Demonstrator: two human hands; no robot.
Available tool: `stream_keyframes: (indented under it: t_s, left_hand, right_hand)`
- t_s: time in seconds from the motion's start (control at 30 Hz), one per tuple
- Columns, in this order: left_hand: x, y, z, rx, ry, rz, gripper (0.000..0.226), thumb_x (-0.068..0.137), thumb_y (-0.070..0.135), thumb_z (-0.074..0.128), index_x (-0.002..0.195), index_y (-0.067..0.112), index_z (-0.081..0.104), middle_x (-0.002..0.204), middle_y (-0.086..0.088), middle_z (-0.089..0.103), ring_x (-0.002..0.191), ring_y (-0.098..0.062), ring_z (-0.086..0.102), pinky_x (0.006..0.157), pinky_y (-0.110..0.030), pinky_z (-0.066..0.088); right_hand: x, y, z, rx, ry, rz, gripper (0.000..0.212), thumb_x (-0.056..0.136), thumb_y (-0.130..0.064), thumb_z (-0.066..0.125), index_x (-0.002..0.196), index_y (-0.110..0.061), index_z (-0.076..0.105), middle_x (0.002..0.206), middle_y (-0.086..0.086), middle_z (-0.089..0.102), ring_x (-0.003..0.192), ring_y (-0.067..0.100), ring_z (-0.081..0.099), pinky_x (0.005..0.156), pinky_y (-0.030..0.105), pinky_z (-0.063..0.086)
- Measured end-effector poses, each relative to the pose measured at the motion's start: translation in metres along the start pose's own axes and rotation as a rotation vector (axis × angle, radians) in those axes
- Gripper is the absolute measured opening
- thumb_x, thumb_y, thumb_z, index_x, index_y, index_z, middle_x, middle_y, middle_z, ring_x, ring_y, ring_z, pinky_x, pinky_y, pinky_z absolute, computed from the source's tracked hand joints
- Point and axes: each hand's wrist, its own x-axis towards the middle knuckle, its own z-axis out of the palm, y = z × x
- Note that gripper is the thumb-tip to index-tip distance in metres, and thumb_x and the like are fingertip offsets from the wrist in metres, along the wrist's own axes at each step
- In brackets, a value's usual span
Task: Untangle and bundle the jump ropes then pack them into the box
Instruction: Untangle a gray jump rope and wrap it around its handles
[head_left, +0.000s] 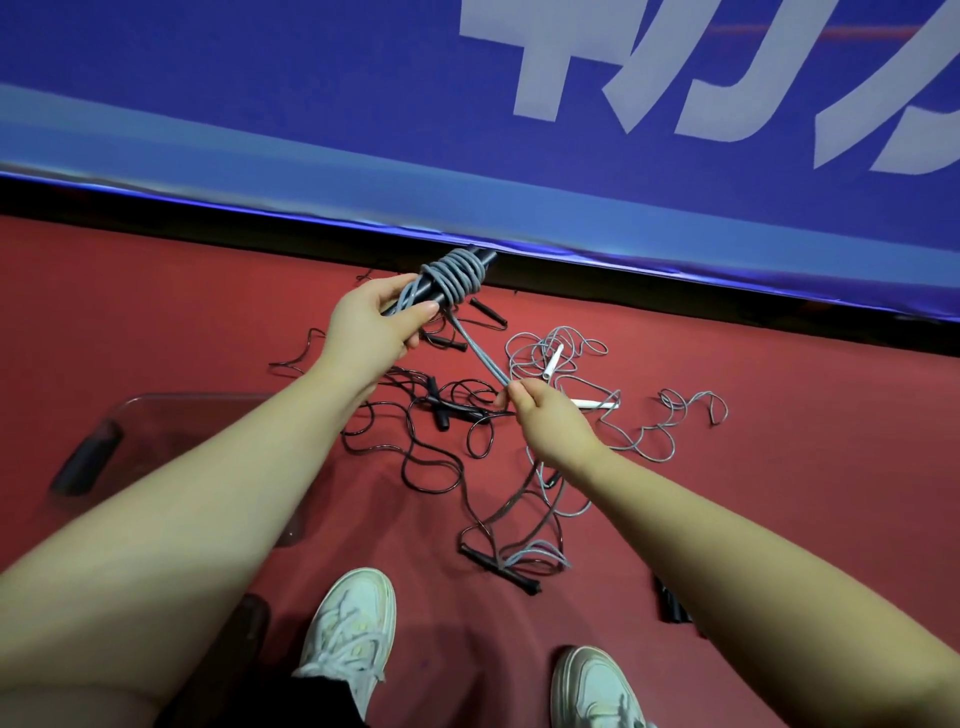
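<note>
Bundling was in hand: the left hand gripped the rope-wound handles. The right hand, at its 4 o'clock, pinched the grey rope by its tail. The next move likely called for taut wraps.

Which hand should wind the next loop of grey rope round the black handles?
Right hand: its fingers pinch the free grey rope leading off the coil, while the left hand is busy gripping the black handles.
</note>
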Motion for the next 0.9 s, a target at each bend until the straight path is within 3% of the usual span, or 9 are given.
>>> stream_keyframes:
  t_s: [0.1,0.27,0.37,0.43,0.5,0.6,0.73,0.8,0.9]
  left_hand:
    - [0.001,0.001,0.000,0.033,-0.009,-0.012,0.036,0.091,0.006,0.060,0.126,0.010,0.055,0.078,0.004,0.059,0.055,-0.008,0.048,0.044,-0.013,0.038]
    - [0.004,0.004,-0.005,0.000,-0.097,-0.060,0.039,0.092,-0.004,0.051,0.129,0.008,0.049,0.084,0.000,0.056,0.059,-0.009,0.048,0.044,-0.015,0.038]
    - [0.003,0.001,-0.007,0.018,-0.115,-0.062,0.041,0.091,-0.005,0.053,0.130,0.008,0.050,0.089,-0.002,0.058,0.058,-0.010,0.051,0.045,-0.015,0.041]
    - [0.002,-0.001,-0.007,0.028,-0.118,-0.058,0.044,0.089,-0.006,0.056,0.130,0.010,0.052,0.093,-0.002,0.062,0.057,-0.008,0.057,0.049,-0.015,0.045]
    - [0.000,-0.001,-0.004,0.019,-0.123,-0.060,0.046,0.087,-0.008,0.058,0.128,0.013,0.055,0.096,-0.001,0.065,0.057,-0.006,0.062,0.051,-0.014,0.048]
    - [-0.005,0.002,0.003,0.042,-0.127,-0.056,0.039,0.086,-0.007,0.060,0.120,0.011,0.057,0.095,-0.005,0.066,0.058,-0.008,0.066,0.052,-0.016,0.051]
    - [-0.012,0.004,0.009,0.141,-0.199,-0.045,0.026,0.085,-0.007,0.063,0.100,0.013,0.057,0.089,-0.007,0.067,0.059,-0.011,0.067,0.056,-0.023,0.054]
    - [-0.017,0.004,0.015,0.211,-0.263,-0.009,0.029,0.082,-0.006,0.066,0.090,0.021,0.058,0.083,-0.002,0.067,0.056,-0.007,0.064,0.058,-0.025,0.052]
    - [-0.025,0.007,0.024,0.292,-0.368,0.044,0.031,0.081,-0.002,0.069,0.086,0.026,0.058,0.071,0.009,0.064,0.050,0.000,0.059,0.055,-0.016,0.048]
  right_hand:
    - [-0.002,-0.009,-0.004,-0.017,-0.005,-0.011,0.027,0.100,-0.033,0.032,0.091,-0.020,0.054,0.066,-0.005,0.044,0.064,0.017,0.044,0.070,0.032,0.041]
    - [-0.005,-0.022,-0.027,-0.500,0.079,-0.188,0.027,0.098,-0.041,0.041,0.110,-0.019,0.051,0.095,0.005,0.063,0.090,0.030,0.058,0.069,0.033,0.042]
    - [-0.013,-0.036,-0.048,-0.793,0.202,-0.396,0.031,0.099,-0.041,0.037,0.117,-0.023,0.055,0.103,0.004,0.058,0.093,0.030,0.059,0.061,0.029,0.036]
    - [-0.018,-0.052,-0.061,-0.953,0.263,-0.502,0.032,0.099,-0.041,0.037,0.119,-0.024,0.057,0.100,0.001,0.050,0.089,0.028,0.058,0.053,0.026,0.029]
    - [-0.023,-0.065,-0.069,-1.065,0.336,-0.615,0.023,0.096,-0.034,0.051,0.110,-0.021,0.062,0.093,0.002,0.049,0.080,0.027,0.057,0.047,0.023,0.019]
    - [-0.026,-0.077,-0.077,-1.179,0.351,-0.792,0.018,0.061,-0.018,0.085,0.071,-0.018,0.070,0.064,0.000,0.055,0.053,0.023,0.053,0.046,0.017,0.014]
    - [-0.020,-0.080,-0.081,-1.196,0.316,-1.107,0.004,0.068,-0.020,0.072,0.070,-0.023,0.072,0.061,-0.004,0.055,0.054,0.022,0.051,0.048,0.020,0.020]
    - [-0.017,-0.081,-0.084,-1.163,0.319,-1.119,0.013,0.071,-0.022,0.060,0.071,-0.024,0.073,0.061,-0.004,0.054,0.055,0.022,0.052,0.047,0.020,0.022]
    - [-0.011,-0.081,-0.091,-1.083,0.298,-1.043,0.011,0.069,-0.024,0.063,0.072,-0.024,0.073,0.064,-0.003,0.058,0.058,0.024,0.056,0.049,0.019,0.021]
